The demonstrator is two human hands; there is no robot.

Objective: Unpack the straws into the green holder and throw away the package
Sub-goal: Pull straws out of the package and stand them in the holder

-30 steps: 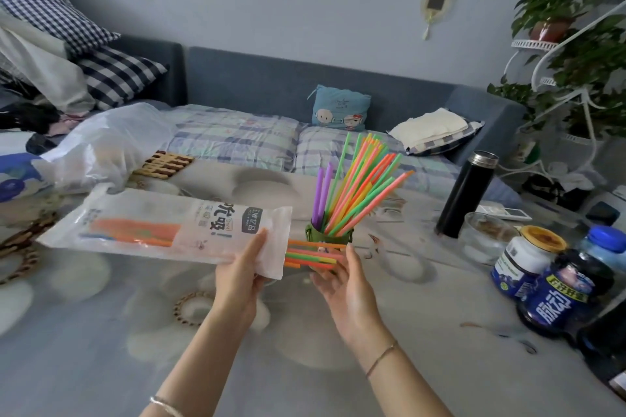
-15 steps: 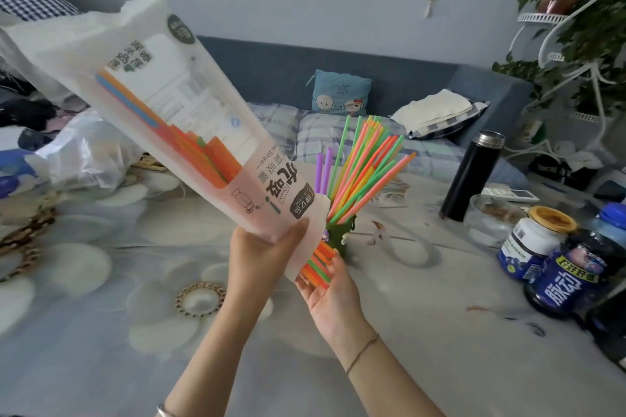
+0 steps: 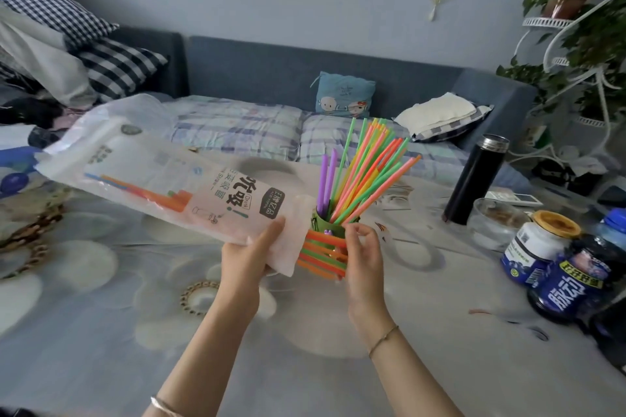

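Green holder (image 3: pixel 327 225) stands on the tabletop (image 3: pixel 423 298), fanned with a good share of upright straws (image 3: pixel 364 173): orange, green, yellow, two purple.

Just in front of the holder, my left grip (image 3: pixel 250 254) is clamped on the package (image 3: pixel 176 186) at its open end. The bag runs off to the holder's left, held clear of the tabletop.

A bundle (image 3: pixel 321 254) of orange and green straws pokes from the bag mouth, crossing in front of the holder's wall. My right grip (image 3: pixel 360 254) is curled round its free ends.

Leftover straws (image 3: pixel 149 195) show through the film further left of the holder, deep in the bag.

Judgement: well under way, not finished. Left to do: draw this bundle out, stand it in the holder, empty the rest, bin the package. No bin in view.
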